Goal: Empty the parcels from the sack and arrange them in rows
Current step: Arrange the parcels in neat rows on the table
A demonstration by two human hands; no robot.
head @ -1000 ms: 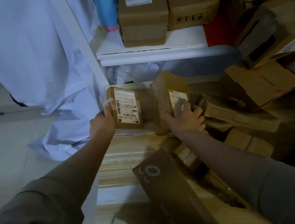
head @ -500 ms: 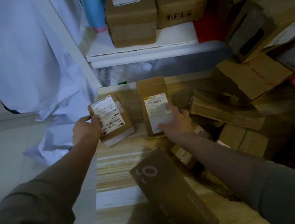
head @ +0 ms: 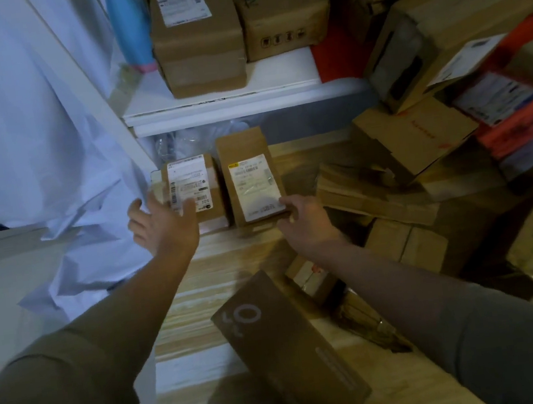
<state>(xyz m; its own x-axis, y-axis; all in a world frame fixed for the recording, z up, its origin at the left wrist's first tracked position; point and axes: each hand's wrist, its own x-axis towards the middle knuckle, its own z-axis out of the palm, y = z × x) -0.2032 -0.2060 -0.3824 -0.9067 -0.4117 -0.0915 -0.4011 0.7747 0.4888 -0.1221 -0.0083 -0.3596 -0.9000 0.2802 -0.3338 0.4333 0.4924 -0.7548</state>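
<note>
Fingers [head: 188,208] of our left hand [head: 164,226] lie straight and spread, resting on the near edge of the left parcel [head: 195,190]. Our right hand [head: 304,219] pinches the near corner of the right parcel [head: 250,177], fingers curled under it. Both parcels lie flat, labels up, side by side and touching, on the wooden floor [head: 232,263] below the white shelf [head: 222,101]. Near us lies a long box [head: 286,347]; loose cartons [head: 412,140] pile up at right.

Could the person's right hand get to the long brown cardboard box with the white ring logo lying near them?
Probably yes. The right hand is on the tall labelled parcel, and the long brown cardboard box lies nearer the person, beside that forearm, with nothing on top of it.
</note>
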